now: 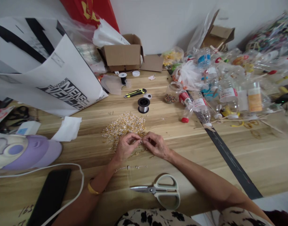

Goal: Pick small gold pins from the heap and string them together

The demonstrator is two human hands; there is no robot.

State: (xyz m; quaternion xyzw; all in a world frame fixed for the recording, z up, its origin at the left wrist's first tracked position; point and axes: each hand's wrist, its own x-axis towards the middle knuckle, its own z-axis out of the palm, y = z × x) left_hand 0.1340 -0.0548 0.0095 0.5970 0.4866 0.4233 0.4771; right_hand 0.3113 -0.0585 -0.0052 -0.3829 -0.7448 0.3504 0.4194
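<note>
My left hand [128,145] and my right hand [157,144] meet fingertip to fingertip at the front edge of a pile of small gold and clear beads [126,125]. Both are closed in a pinch. Whatever sits between the fingertips is too small to make out. A thin gold chain [138,153] lies just below my hands, and a beaded bracelet chain [132,168] stretches across the wood nearer to me. Scissors [155,190] with pale handles rest in front of my body, blades pointing left. Beyond the pile stands a spool of fine wire [144,105].
A yellow-black utility knife [135,93] and a jar of beads [171,94] lie farther back. Plastic bottles [228,94] crowd the right. To the left are a white paper bag [64,84], a purple device [35,150], a white cable [81,175] and a black phone [49,197].
</note>
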